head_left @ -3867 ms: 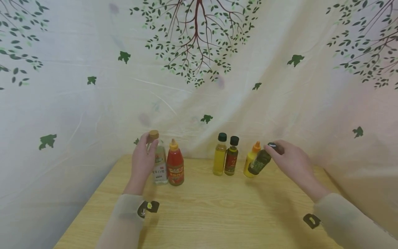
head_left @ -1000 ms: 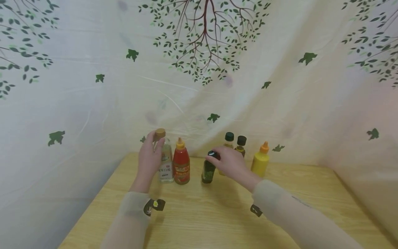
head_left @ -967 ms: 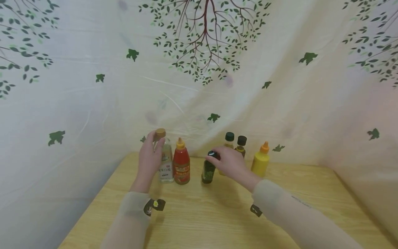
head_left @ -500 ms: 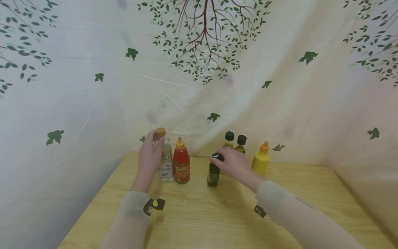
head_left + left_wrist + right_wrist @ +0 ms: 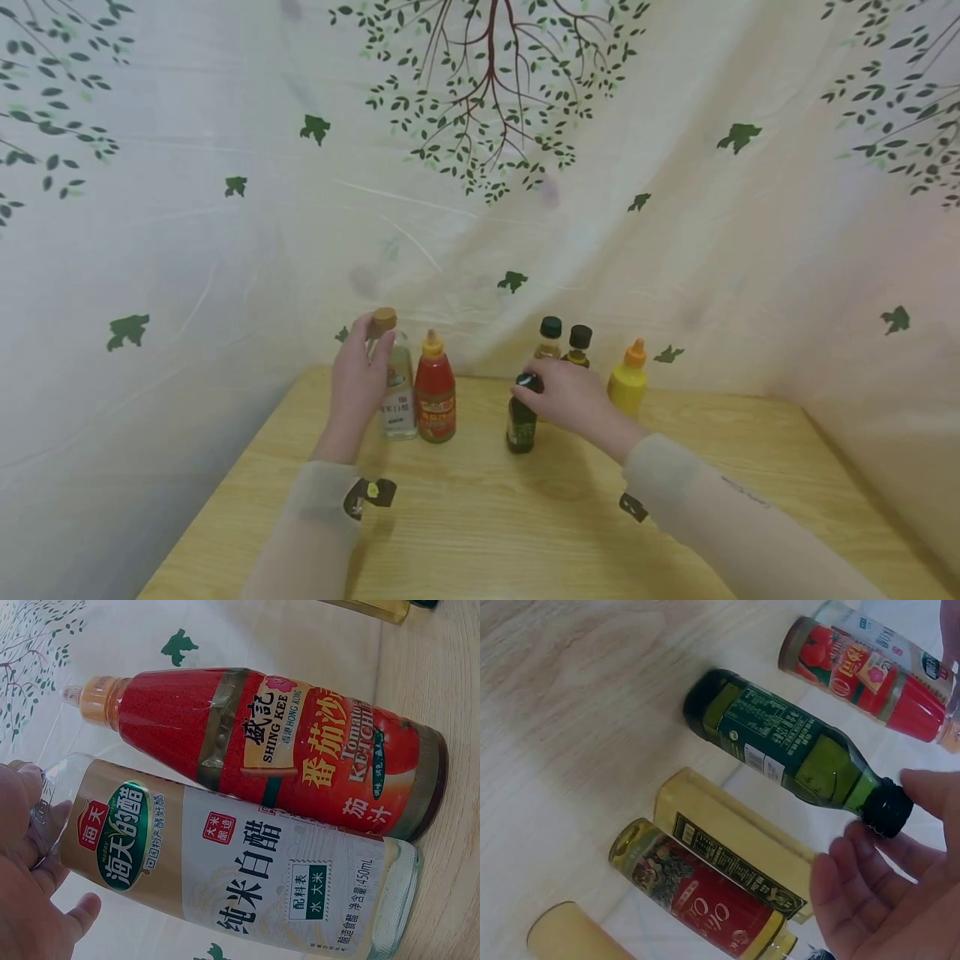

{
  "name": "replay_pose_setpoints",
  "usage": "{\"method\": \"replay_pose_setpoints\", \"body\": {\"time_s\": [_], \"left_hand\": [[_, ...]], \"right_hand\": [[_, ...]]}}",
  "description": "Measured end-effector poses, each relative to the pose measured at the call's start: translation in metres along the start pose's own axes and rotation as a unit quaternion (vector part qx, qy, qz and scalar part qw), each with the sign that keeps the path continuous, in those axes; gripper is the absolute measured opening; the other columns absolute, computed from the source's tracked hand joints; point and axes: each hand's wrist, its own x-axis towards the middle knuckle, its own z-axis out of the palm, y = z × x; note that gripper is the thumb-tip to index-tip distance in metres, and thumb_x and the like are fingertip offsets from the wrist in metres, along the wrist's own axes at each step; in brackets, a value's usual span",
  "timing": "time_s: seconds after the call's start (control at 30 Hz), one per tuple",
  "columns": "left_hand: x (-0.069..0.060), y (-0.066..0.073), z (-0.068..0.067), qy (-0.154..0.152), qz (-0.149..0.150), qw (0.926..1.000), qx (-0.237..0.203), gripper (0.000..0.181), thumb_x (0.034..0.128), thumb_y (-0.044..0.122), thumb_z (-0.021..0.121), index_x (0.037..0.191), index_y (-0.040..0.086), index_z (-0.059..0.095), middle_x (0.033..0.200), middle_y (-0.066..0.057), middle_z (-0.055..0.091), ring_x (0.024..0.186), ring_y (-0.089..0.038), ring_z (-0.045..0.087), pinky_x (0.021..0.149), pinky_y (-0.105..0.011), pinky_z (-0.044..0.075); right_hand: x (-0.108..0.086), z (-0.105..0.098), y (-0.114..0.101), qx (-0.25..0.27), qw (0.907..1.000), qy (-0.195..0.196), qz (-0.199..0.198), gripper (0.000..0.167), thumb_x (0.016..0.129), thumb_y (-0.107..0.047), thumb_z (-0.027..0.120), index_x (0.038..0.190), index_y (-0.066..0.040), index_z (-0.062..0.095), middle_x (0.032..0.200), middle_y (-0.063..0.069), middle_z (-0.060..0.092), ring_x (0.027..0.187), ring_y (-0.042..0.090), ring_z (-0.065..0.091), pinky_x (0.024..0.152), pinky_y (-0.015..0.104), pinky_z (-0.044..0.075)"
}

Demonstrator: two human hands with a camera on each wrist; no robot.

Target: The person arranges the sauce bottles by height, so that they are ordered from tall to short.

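My left hand grips the neck of a clear vinegar bottle with a tan cap, standing upright at the left. Right beside that bottle stands a red ketchup bottle with a yellow top. My right hand pinches the black cap of a small dark green glass bottle between thumb and fingers. This bottle is upright, its base at or just over the wooden table. Behind my right hand, a yellow oil bottle and a red-labelled olive oil bottle are partly hidden in the head view.
A yellow squeeze bottle with an orange nozzle stands at the right, its lower part covered by my right hand and wrist. A white curtain printed with leaves and branches hangs behind the table.
My right hand has brought the green bottle leftward from in front of the yellow squeeze bottle and set it upright, then shifted it slightly right and nearer. My left hand keeps its grip.
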Motion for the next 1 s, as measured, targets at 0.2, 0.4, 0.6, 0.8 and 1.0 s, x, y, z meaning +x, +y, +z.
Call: {"method": "replay_pose_setpoints", "body": {"time_s": [0.2,0.4,0.6,0.8,1.0], "left_hand": [[-0.001,-0.001,-0.001,0.0,-0.001,1.0,0.001,0.054,0.1183,0.041,0.052,0.163,0.011,0.047,0.154,-0.013,0.061,0.155,-0.038,0.045,0.129,-0.063,0.033],[-0.001,-0.001,-0.001,0.003,0.007,1.0,0.001,0.053,0.1182,0.04,0.053,0.162,0.011,0.048,0.153,-0.014,0.062,0.153,-0.037,0.048,0.129,-0.062,0.034],[-0.002,-0.003,0.0,0.003,0.012,0.9999,-0.001,0.052,0.1179,0.04,0.053,0.161,0.011,0.049,0.151,-0.013,0.063,0.152,-0.037,0.049,0.129,-0.061,0.035],[-0.001,-0.004,0.001,0.006,0.015,0.9999,-0.002,0.05,0.118,0.039,0.053,0.159,0.011,0.051,0.15,-0.013,0.064,0.151,-0.036,0.051,0.129,-0.061,0.034],[0.0,-0.003,-0.001,0.006,0.015,0.9998,-0.008,0.048,0.118,0.039,0.053,0.158,0.012,0.052,0.149,-0.012,0.064,0.149,-0.035,0.052,0.129,-0.061,0.035]], "right_hand": [[0.0,-0.01,-0.002,0.004,0.9932,0.116,0.006,0.04,0.107,-0.045,0.074,0.127,-0.011,0.077,0.119,0.009,0.07,0.069,0.017,0.062,0.05,0.032,0.049],[0.008,-0.023,0.002,0.004,0.9848,0.173,0.005,0.052,0.107,-0.037,0.077,0.147,-0.005,0.067,0.143,0.017,0.062,0.067,0.019,0.063,0.046,0.032,0.047],[0.017,-0.03,0.006,0.01,0.9912,0.128,0.032,0.064,0.109,-0.039,0.073,0.16,-0.003,0.055,0.157,0.023,0.054,0.098,0.035,0.074,0.072,0.046,0.065],[0.027,-0.029,0.009,0.022,0.994,0.097,0.045,0.064,0.111,-0.034,0.071,0.161,0.0,0.052,0.156,0.028,0.055,0.13,0.045,0.066,0.105,0.06,0.059],[0.034,-0.028,0.01,0.025,0.9956,0.074,0.052,0.056,0.112,-0.026,0.07,0.157,0.002,0.054,0.15,0.028,0.063,0.133,0.046,0.065,0.112,0.062,0.054]]}}
